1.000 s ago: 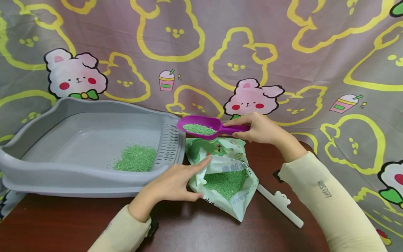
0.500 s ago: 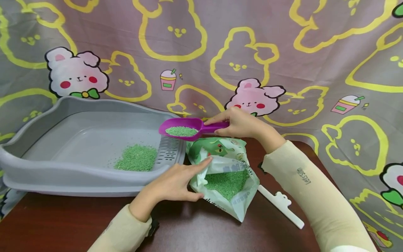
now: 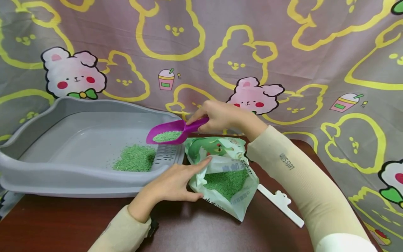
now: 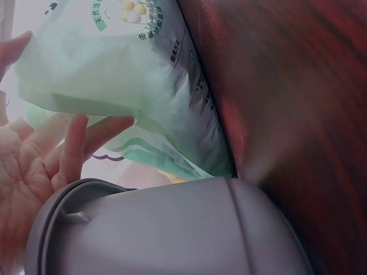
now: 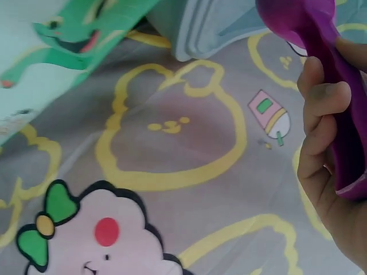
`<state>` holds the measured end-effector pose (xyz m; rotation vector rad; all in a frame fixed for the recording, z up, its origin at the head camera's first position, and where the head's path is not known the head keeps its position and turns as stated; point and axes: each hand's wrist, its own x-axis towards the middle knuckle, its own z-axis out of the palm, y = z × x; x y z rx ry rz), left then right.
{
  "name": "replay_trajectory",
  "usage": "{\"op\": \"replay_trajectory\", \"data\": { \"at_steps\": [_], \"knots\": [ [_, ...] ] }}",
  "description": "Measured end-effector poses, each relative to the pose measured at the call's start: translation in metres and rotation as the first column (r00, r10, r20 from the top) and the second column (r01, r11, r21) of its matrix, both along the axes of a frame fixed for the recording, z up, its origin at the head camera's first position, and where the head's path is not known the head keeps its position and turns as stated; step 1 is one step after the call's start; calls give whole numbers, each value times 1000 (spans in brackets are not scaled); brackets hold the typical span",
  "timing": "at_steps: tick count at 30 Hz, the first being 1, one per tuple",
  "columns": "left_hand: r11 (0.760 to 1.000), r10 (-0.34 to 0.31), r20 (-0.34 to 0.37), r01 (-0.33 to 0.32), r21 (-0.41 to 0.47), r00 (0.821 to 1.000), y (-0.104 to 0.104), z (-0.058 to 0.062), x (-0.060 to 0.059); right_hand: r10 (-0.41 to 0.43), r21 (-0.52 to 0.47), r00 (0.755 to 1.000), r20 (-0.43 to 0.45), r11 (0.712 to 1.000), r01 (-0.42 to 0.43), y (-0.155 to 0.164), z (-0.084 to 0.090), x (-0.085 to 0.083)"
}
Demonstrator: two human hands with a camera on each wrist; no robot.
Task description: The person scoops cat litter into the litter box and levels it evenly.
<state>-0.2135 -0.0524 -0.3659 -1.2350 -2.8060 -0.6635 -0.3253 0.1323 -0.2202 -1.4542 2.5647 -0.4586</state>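
Note:
My right hand (image 3: pixel 217 115) grips the handle of a purple scoop (image 3: pixel 168 126), which is tilted over the slotted right end of a grey litter tray (image 3: pixel 72 176). Green pellets (image 3: pixel 167 136) lie in the scoop's bowl. In the right wrist view, fingers wrap the purple scoop (image 5: pixel 344 120). My left hand (image 3: pixel 171 182) is spread against the left side of an open pale green bag (image 3: pixel 242 203), index finger and thumb apart at its mouth. The left wrist view shows its fingers (image 4: pixel 74 146) extended along the bag (image 4: pixel 114 69). More green pellets (image 3: pixel 223 183) fill the bag.
A heap of green pellets (image 3: pixel 135 158) lies inside the tray near its slotted end. To the right of the bag, a white sealing clip (image 3: pixel 280 204) lies on the dark wooden table (image 3: pixel 195 231). A patterned curtain (image 3: pixel 189 42) hangs close behind the tray.
My right hand has carried the loaded scoop leftward, from above the bag to over the tray's slotted end, and the scoop now tips down more. The left hand stays in place at the bag.

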Motion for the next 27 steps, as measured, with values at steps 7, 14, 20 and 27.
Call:
{"op": "replay_trajectory", "data": {
  "at_steps": [7,14,20,27],
  "knots": [
    [1000,2,0,-2,-6,1000,-1,1,-1,34,101,999,-16,994,-33,-16,12,-5],
    [1000,4,-6,-4,-7,1000,-1,1,0,15,169,1000,-25,986,-10,-22,17,-3],
    [1000,-3,1,3,-8,1000,0,0,0,36,224,998,-50,974,-24,-32,16,0],
    [1000,-17,-17,18,10,1000,-1,-1,-2,31,284,994,-103,959,0,-45,20,-2]
  ]
}}
